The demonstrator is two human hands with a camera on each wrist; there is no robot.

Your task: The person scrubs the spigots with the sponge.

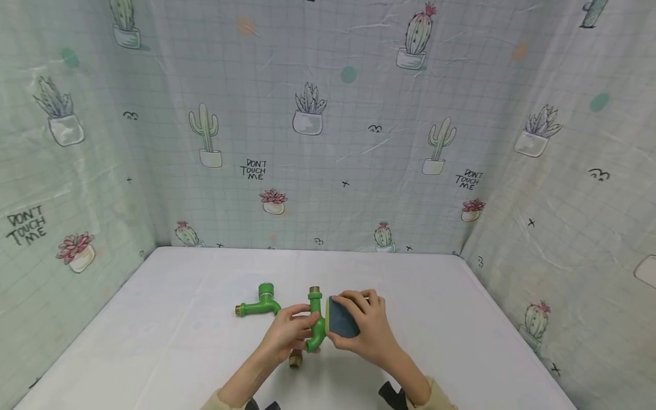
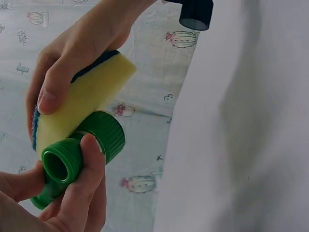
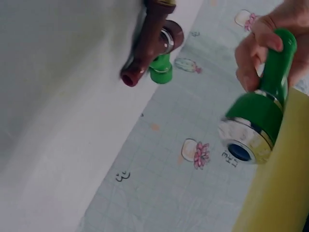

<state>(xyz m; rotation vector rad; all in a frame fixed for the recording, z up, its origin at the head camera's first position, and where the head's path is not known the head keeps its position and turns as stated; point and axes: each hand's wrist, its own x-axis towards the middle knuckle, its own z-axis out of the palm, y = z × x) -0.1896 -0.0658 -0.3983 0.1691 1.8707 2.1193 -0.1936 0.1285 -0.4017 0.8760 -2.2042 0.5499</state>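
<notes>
My left hand [image 1: 288,335] grips a green faucet [image 1: 315,307] above the table, its brass threaded end pointing away from me. In the left wrist view, thumb and fingers wrap the faucet's [image 2: 62,163] green body beside its open spout. My right hand [image 1: 374,329] holds a sponge [image 1: 342,320], yellow with a dark blue scouring side. The yellow face touches the faucet in the left wrist view. A chrome ring shows on the faucet's [image 3: 275,108] wider end in the right wrist view. Below my left hand lies a brown faucet [image 3: 150,41], mostly hidden in the head view.
Another green faucet [image 1: 258,308] lies on the white table [image 1: 179,330], left of my left hand. A cactus-print curtain [image 1: 328,188] hangs behind the table and along both sides. Dark wrist-camera parts [image 1: 393,394] show near the sleeves.
</notes>
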